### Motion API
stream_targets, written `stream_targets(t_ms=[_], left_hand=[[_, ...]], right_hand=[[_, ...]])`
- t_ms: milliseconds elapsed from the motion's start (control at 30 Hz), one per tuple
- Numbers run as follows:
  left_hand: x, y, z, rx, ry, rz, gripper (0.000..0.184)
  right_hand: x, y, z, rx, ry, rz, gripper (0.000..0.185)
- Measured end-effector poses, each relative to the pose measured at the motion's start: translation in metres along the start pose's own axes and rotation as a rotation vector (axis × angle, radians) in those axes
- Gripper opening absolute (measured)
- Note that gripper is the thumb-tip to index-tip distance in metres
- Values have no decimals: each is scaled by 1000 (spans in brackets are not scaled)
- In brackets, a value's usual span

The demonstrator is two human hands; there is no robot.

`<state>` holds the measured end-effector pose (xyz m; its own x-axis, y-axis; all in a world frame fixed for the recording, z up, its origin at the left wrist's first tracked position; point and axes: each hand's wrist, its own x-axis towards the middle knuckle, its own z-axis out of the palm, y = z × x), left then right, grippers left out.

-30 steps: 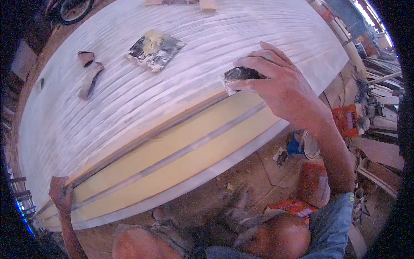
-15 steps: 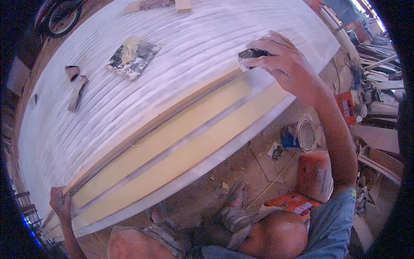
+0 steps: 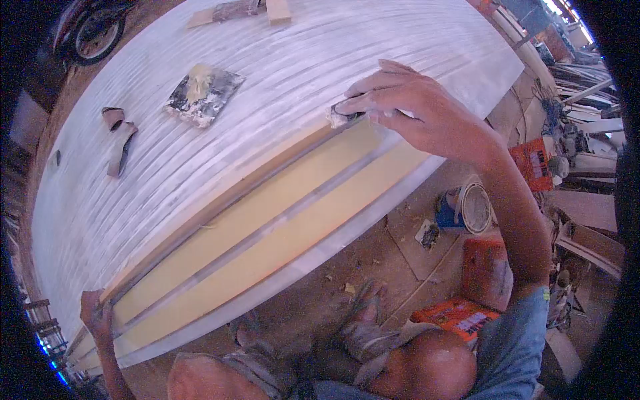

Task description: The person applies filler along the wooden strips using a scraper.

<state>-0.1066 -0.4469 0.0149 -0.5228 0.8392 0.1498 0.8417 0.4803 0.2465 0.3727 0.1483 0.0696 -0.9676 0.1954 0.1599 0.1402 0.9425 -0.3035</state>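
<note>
My right hand point(image 3: 417, 110) is closed on a small dark block point(image 3: 346, 116) with a whitish lower edge, near the upper end of a long wooden strip point(image 3: 233, 183). My left hand point(image 3: 97, 312) grips the strip's lower left end. Beside the strip lies a pale yellow panel point(image 3: 313, 187) with grey bands. Above it spreads a large whitish grooved surface point(image 3: 280, 87), carrying a dark square board point(image 3: 203, 95) smeared with cream paste and some curled brown scraps point(image 3: 120, 148).
On the ground at the right are an open can point(image 3: 475, 208), an orange container point(image 3: 487, 273) and orange packets point(image 3: 457, 316). Wood pieces point(image 3: 278, 11) lie at the surface's top edge. A motorcycle wheel point(image 3: 99, 37) shows at upper left.
My right hand first moved up and right along the strip with the block, then came back down and left. My left hand keeps its grip. The view has shifted slightly.
</note>
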Motion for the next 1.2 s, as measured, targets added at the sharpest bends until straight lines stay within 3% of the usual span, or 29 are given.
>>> stream_targets(t_ms=[133, 200, 300, 333, 400, 500, 567, 1000, 1200], left_hand=[[0, 5, 0, 12, 10, 58, 29], [-1, 5, -1, 30, 9, 48, 30], [2, 9, -3, 22, -9, 72, 31], [2, 10, -1, 24, -11, -25, 31], [4, 7, 1, 25, -19, -112, 31], [3, 0, 0, 114, -31, -44, 31], [2, -1, 1, 34, -3, 31, 31], [3, 1, -5, 69, -35, -16, 34], [0, -5, -10, 119, -88, -78, 36]], right_hand=[[4, 17, -8, -113, -101, 112, 40], [2, 30, -12, -410, 64, 46, 31], [7, 14, -11, -262, 204, 28, 31], [10, 6, -7, -262, 200, 32, 31], [17, -13, 0, -209, 186, -164, 32], [19, -36, 4, -266, 31, -75, 34], [17, -26, 1, -310, 29, -81, 35], [-23, 44, -15, -452, 98, -34, 31], [-26, 50, -15, -337, 110, -31, 30]])
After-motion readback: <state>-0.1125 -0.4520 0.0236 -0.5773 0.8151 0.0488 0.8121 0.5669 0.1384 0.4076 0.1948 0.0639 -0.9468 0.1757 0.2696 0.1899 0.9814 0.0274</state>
